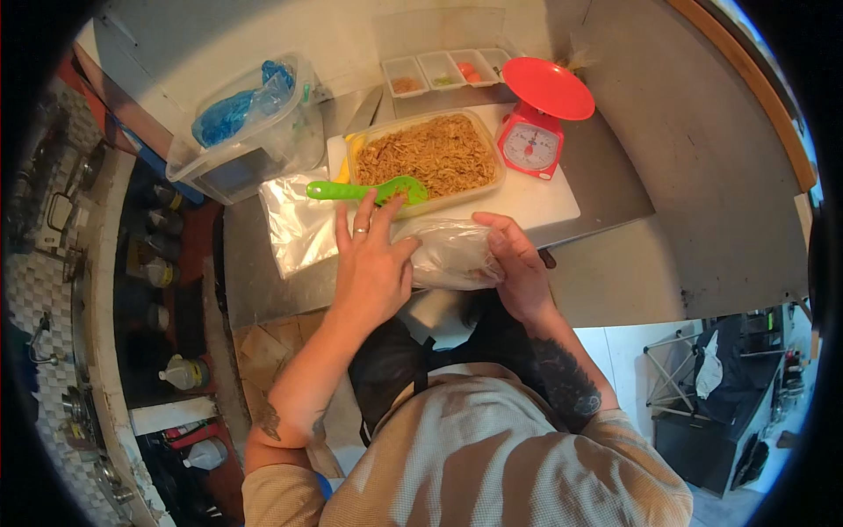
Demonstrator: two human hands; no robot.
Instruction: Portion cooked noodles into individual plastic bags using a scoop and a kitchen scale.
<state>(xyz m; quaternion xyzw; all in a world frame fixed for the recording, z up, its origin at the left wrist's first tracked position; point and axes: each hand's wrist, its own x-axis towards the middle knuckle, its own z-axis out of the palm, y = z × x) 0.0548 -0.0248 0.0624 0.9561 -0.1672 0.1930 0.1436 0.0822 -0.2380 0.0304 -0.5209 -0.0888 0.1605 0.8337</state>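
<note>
My right hand (523, 267) grips one end of a clear plastic bag (448, 253), thumb on top, at the counter's front edge. The bag is crumpled; something brownish shows faintly near its right end. My left hand (375, 253), with a ring on it, is spread at the bag's left end, its thumb over the plastic. Its fingertips reach the green plastic scoop (336, 191); whether they touch is unclear. The scoop's bowl rests on the near rim of a clear plastic tub (497, 181) filled with brown shredded food (428, 148).
The tub and a red kitchen scale (532, 141) stand on a white cutting board (546, 197). Flat plastic bags (303, 227) lie left, before a clear bin (244, 165) holding blue plastic. Behind are a knife (365, 112) and a divided condiment tray (411, 92). A wall bounds the right.
</note>
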